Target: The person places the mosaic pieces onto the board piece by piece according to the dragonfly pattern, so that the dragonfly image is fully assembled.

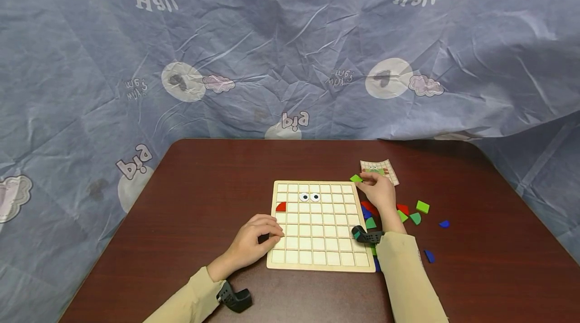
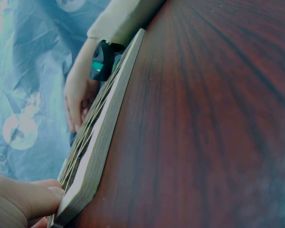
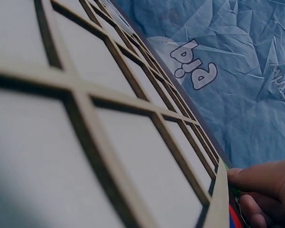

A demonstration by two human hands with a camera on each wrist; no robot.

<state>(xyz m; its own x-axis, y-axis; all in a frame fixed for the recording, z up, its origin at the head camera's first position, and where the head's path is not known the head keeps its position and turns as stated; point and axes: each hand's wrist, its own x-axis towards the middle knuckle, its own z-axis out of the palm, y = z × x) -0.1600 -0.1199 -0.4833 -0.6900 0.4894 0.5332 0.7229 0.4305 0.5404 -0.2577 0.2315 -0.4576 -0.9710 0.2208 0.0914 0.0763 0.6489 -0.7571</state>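
Nearest is a cream cloth sleeve [image 1: 192, 297] w/ a black wrist unit [image 1: 234, 300], smooth & bulky; past it the L hand [image 1: 254, 241], fingers loosely bent, grip relaxed, thumb & fingertips resting on the L rim of the board [image 1: 318, 231]; board = pale wood, approx. square, rounded corners, thin raised strips making a grid of shallow square cells; lies flat mid-bench; the L wrist view shows its edge as a plain straight slab; bench [image 1: 204, 177] is dark red-brown, wood-grained, slight sheen.

Off the board's R side, loose flat pcs: blue rounded pc [image 1: 429, 256] nearest, another blue pc [image 1: 444, 223] farther out; green quarter-round [image 1: 415, 218], lt. green square [image 1: 423, 206], red pc [image 1: 403, 209] partly behind the R wrist; more red, blue & green pcs btwn R arm & board edge, some part-hidden, shapes unclear.

Farther up the board: red quarter-round [image 1: 281, 206] in the leftmost column, third row from far edge; a row beyond, two round white eye discs [image 1: 309, 197], dark pupils, in neighbouring cells.

R hand [image 1: 378, 193] is at the far R corner, grip together on a lt. green pc [image 1: 355, 178], pinched btwn thumb & fingers; just beyond, a thin printed card [image 1: 391, 176], grid pattern, partly covered by the hand; behind all, crinkled grey-blue printed cloth [image 1: 254, 51], glossy creases.
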